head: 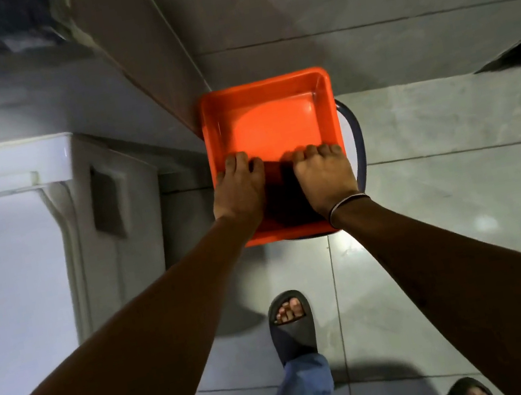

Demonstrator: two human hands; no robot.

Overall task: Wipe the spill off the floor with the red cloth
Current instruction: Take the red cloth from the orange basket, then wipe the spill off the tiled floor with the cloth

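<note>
Both my hands reach into the orange tub [264, 99]: left hand [238, 189] and right hand [325, 175] curled together on a dark cloth [280, 190] between them, equally near.

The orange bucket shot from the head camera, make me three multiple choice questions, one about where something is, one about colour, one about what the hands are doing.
1. Where is the orange bucket?
A. On the white appliance
B. On the tiled floor beside the white appliance
C. Held at chest height

2. What colour is the bucket's handle?
A. Dark blue
B. Yellow
C. White

3. What are the left hand and right hand doing?
A. Hanging at the sides
B. Holding a mop
C. Both reaching into the bucket

Answers: 1 B, it sits on floor tiles next to the white appliance. 2 A, the arc on its right looks dark blue. 3 C, both hands are inside the rim.
</note>
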